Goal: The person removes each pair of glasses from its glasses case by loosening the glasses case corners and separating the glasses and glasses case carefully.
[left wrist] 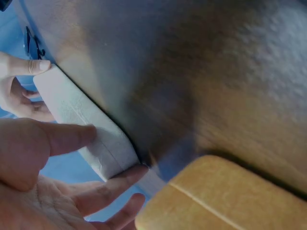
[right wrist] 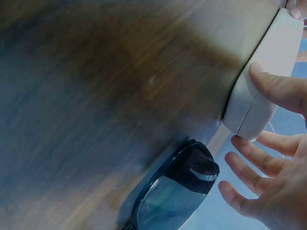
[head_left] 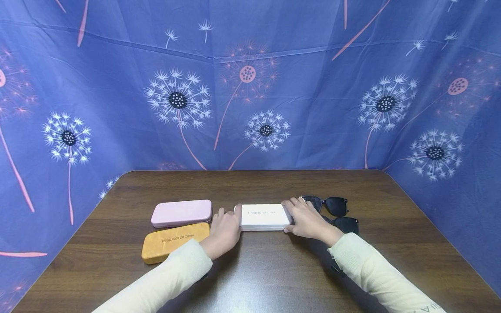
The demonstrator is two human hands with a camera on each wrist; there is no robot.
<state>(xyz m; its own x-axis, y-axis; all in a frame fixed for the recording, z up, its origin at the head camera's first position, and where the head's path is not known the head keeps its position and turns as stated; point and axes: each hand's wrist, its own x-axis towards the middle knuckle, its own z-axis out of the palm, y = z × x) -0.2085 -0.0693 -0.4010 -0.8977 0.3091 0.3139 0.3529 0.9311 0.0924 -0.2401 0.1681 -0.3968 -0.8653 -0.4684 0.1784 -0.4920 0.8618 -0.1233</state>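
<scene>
A white glasses case (head_left: 264,219) with small lettering on its lid lies closed on the table, and its seam shows in both wrist views. My left hand (head_left: 225,228) holds the left end, thumb on the front side and index finger at the end face in the left wrist view. At the opposite end, my right hand (head_left: 306,218) grips the case with the thumb on its front side; the other fingers (right wrist: 261,155) are spread near the end. Left of my left hand lie a pink glasses case (head_left: 182,213) and a yellow-orange one (head_left: 172,243), partly covered by my sleeve.
Black sunglasses (head_left: 336,206) lie just beyond my right hand, and a second pair (head_left: 348,224) is partly hidden behind it. Another dark object (head_left: 337,266) peeks out under the right sleeve. A blue dandelion-print cloth (head_left: 313,108) hangs behind the wooden table (head_left: 250,278).
</scene>
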